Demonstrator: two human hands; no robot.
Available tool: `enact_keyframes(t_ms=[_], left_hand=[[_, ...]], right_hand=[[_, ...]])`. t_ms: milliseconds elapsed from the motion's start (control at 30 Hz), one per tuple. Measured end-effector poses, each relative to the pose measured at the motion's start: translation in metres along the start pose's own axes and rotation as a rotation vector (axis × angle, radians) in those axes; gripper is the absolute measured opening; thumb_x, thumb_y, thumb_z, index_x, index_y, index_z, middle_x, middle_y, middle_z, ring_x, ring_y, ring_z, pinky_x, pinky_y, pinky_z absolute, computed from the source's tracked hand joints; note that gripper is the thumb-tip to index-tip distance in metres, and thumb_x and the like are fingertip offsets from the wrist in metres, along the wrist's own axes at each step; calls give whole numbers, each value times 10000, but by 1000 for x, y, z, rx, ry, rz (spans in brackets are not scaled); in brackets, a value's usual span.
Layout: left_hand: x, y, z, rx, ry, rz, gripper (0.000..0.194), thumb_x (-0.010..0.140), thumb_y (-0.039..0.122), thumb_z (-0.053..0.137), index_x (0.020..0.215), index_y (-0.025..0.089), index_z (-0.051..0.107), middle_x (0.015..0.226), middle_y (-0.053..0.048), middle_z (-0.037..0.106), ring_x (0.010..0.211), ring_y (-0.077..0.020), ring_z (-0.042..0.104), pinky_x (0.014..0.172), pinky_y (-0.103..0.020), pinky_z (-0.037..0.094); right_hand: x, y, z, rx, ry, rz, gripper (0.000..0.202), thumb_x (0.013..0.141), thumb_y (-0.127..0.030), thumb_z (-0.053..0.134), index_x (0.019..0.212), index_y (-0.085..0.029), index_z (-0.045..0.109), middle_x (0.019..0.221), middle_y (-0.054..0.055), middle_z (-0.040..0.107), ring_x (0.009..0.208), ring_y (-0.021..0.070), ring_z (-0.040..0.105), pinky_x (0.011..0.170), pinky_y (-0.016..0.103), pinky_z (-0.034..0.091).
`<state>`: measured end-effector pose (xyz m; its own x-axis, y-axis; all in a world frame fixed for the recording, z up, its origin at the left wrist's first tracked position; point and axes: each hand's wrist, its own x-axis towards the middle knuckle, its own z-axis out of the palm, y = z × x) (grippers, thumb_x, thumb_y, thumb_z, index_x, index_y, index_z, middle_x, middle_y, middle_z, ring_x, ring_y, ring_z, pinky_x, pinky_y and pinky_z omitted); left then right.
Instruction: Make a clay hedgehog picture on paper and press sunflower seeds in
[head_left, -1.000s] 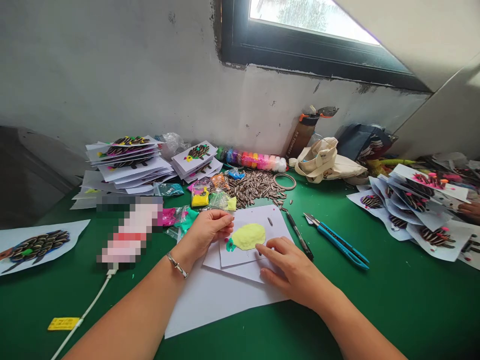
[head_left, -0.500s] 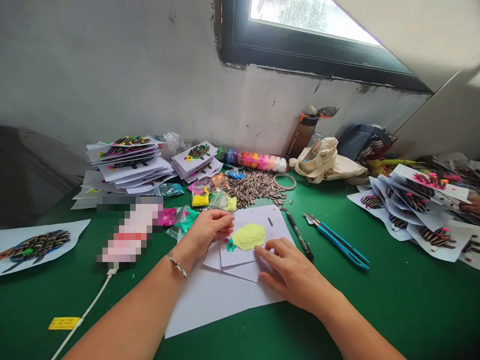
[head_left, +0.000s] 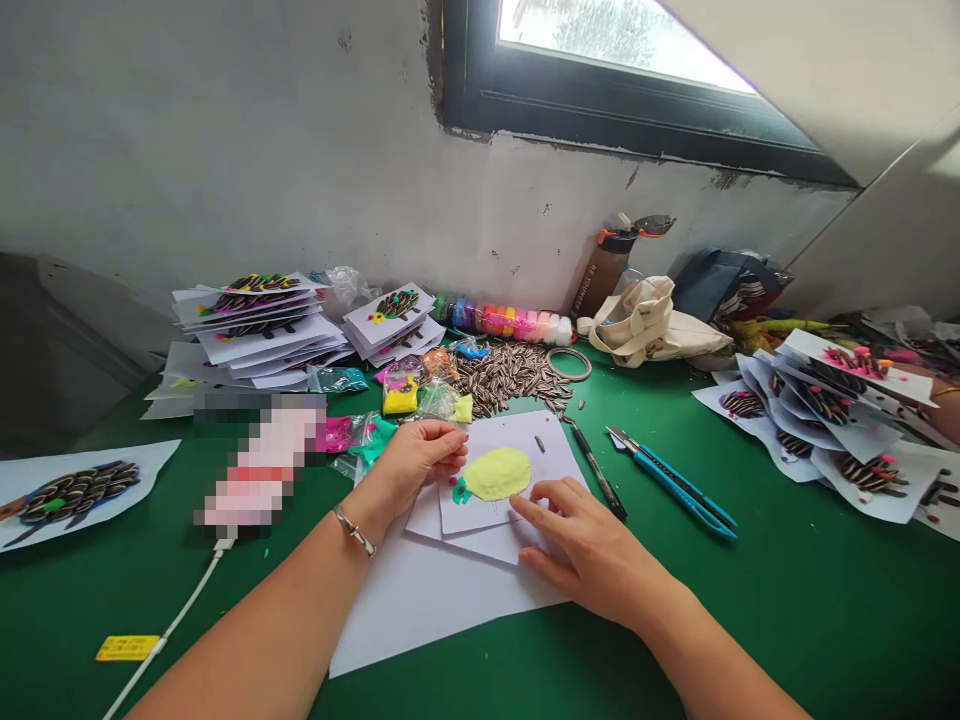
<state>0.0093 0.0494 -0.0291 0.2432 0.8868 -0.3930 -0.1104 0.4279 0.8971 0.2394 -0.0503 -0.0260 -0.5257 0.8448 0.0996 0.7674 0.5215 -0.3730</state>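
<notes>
A flattened yellow clay oval [head_left: 499, 473] lies on a white card [head_left: 480, 517], with a small green clay piece [head_left: 461, 491] at its left end. Just left of the oval, my left hand [head_left: 429, 458] is closed in a pinch; whatever it holds is too small to name. My right hand [head_left: 574, 535] has its fingers apart, the index fingertip at the oval's lower right edge. A single seed [head_left: 540, 443] rests on the card above. Larger white paper [head_left: 420, 620] lies underneath.
Behind the card are a seed pile [head_left: 510, 375] and bagged clay [head_left: 401, 392]. To the right lie a black pen [head_left: 596, 470] and blue cutter [head_left: 679, 487]. Stacks of seed-covered cards [head_left: 262, 340] stand left, others right [head_left: 825, 410]. Another person's hand [head_left: 946, 412] shows far right.
My hands are almost unmoved. At the far right edge, the other person's hand has shifted slightly.
</notes>
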Motion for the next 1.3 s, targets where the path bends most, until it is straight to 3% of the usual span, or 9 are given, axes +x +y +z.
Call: enact_keyframes(t_ms=[267, 433, 500, 633, 1300], left_hand=[[1, -1, -1, 4, 6, -9, 309, 633, 350, 827, 783, 132, 667, 708, -27, 657, 608, -106, 609, 604, -228, 505], [-1, 1, 0, 8, 4, -12, 314, 639, 347, 824, 794, 128, 660, 702, -20, 653, 607, -103, 609, 596, -220, 508], [-1, 2, 1, 12, 10, -24, 313, 644, 343, 820, 804, 127, 659, 704, -22, 656, 610, -106, 614, 595, -222, 511], [0, 1, 1, 10, 18, -33, 294, 658, 325, 811, 808, 124, 656, 702, -25, 658, 616, -106, 619, 599, -217, 514], [1, 0, 0, 3, 12, -25, 273, 666, 311, 808, 794, 127, 652, 691, -22, 659, 597, -102, 616, 581, -214, 517]], right_hand=[[0, -2, 0, -10, -21, 7, 299, 889, -291, 563, 1177, -211, 572, 1052, 100, 571, 942, 249, 501, 821, 412, 481], [-4, 3, -2, 118, 0, 81, 434, 888, -302, 569, 1309, -237, 485, 1171, 106, 537, 1054, 241, 505, 913, 393, 471], [-4, 3, -3, 130, -1, 102, 385, 888, -298, 566, 1264, -230, 520, 1155, 104, 538, 1050, 239, 506, 913, 389, 471], [-3, 0, -5, 119, -25, 84, 239, 884, -297, 568, 1109, -219, 592, 1086, 84, 553, 1000, 235, 499, 883, 387, 471], [-2, 3, -6, 142, -43, 53, 241, 895, -276, 548, 1126, -255, 614, 1088, 72, 559, 969, 222, 497, 859, 385, 462]])
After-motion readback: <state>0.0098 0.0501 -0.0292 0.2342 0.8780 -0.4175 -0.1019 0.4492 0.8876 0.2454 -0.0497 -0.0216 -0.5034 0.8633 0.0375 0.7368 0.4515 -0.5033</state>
